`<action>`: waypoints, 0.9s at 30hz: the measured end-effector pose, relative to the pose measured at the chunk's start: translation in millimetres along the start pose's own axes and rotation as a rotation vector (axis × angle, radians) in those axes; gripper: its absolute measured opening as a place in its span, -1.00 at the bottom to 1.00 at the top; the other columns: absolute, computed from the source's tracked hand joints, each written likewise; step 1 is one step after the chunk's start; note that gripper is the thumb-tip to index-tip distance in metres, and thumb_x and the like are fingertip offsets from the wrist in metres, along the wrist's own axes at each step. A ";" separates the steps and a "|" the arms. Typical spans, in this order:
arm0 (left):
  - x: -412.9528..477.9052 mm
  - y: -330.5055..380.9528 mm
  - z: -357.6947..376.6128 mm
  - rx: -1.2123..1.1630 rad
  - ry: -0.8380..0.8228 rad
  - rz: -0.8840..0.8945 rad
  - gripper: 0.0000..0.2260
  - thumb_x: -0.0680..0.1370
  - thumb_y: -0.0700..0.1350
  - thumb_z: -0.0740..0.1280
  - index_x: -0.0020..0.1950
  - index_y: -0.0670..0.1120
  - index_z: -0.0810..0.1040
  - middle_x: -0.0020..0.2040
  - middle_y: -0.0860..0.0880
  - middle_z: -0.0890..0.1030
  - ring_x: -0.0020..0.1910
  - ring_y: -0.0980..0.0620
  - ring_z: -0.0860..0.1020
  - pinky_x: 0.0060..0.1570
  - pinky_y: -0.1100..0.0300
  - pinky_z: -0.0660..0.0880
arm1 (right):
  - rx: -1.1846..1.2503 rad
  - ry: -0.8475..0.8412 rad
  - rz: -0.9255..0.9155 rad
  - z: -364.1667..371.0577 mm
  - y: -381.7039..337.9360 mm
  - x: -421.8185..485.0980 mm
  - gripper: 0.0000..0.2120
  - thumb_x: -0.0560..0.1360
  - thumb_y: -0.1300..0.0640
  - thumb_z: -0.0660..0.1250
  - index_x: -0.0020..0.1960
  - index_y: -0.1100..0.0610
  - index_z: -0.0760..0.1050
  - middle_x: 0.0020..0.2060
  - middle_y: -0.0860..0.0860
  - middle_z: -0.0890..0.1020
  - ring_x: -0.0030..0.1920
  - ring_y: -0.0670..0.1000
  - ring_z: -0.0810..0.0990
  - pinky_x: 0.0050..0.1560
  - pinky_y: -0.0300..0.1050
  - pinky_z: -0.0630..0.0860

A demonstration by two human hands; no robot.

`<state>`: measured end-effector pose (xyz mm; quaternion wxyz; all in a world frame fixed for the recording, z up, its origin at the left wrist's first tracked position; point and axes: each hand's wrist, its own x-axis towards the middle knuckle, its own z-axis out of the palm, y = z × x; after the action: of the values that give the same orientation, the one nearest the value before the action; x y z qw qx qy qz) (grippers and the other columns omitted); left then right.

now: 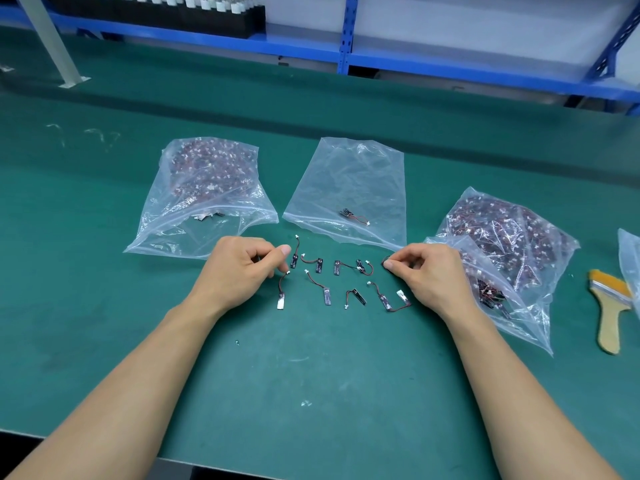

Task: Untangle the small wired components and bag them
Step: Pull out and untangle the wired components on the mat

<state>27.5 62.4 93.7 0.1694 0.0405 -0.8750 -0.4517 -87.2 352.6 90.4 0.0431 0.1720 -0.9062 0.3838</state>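
Three clear plastic bags lay in a row beyond the hands: the left bag (204,195) was stuffed with a dense mass of wired parts, the middle bag (349,188) was nearly flat with only one or two parts (353,216) near its mouth, and the right bag (498,251) was also packed full, its open end spilling toward the right wrist. The loose wired parts (325,275) were spread in two rough rows on the mat between the hands, each a small dark strip with a thin red-black wire and a white plug, mostly lying apart from one another. The left hand (242,268) was curled with thumb and forefinger pinched together just beside the leftmost parts; whether it actually held a wire could not be told. The right hand (426,271) was also curled, its fingertips pinched on a small dark part (385,263) at the right end of the upper row. A wooden-handled brush (609,306) with yellow bristles lay well to the right, near the edge of another bag (630,258) that was cut off by the frame. The green mat (311,375) covered the whole workbench and carried a few pale scuffs and specks. Behind it ran blue metal shelving (346,39), with a black tray of white pieces (180,8) at the upper left.
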 end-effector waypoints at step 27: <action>0.4 2.3 0.1 0.002 0.004 0.010 -0.68 0.60 -0.01 0.37 -0.35 0.05 0.68 -0.46 0.12 0.53 -0.44 0.16 0.42 -0.41 0.41 0.26 | 0.190 0.072 0.058 -0.2 5.3 -0.9 -0.83 0.58 0.03 0.38 -0.19 -0.04 0.60 -0.28 -0.10 0.63 -0.39 -0.19 0.45 -0.25 -0.17 0.36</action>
<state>27.3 63.7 95.6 0.1732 0.0371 -0.8754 -0.4498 -88.2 356.5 86.7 0.0478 0.1350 -0.8682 0.4751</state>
